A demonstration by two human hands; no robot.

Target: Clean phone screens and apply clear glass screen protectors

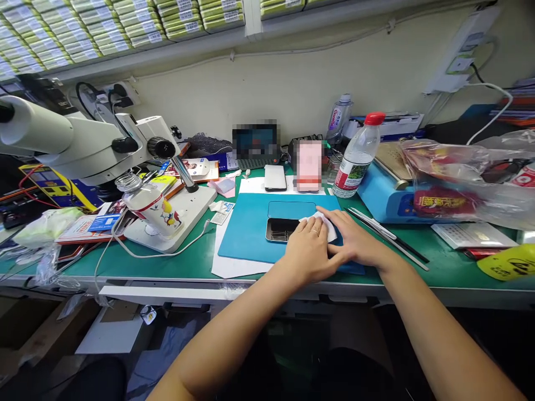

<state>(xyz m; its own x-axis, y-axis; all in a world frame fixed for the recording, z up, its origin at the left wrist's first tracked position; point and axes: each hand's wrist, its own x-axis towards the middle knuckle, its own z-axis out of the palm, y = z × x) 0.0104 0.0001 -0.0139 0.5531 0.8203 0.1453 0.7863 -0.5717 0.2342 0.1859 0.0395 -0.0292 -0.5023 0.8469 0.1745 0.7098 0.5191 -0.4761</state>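
Left hand (pixel 310 248): fingers laid on white cloth (pixel 331 229) at phone's (pixel 279 229) right (grip unclear).
Right hand (pixel 355 238): fingers spread alongside, grip hidden.

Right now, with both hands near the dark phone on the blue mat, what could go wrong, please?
The clear sheet lies just beyond the phone, so the white cloth might brush and shift it. Pressure from the left hand could also make the phone slide on the mat.

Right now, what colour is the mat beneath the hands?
The mat is blue, as the head view shows.
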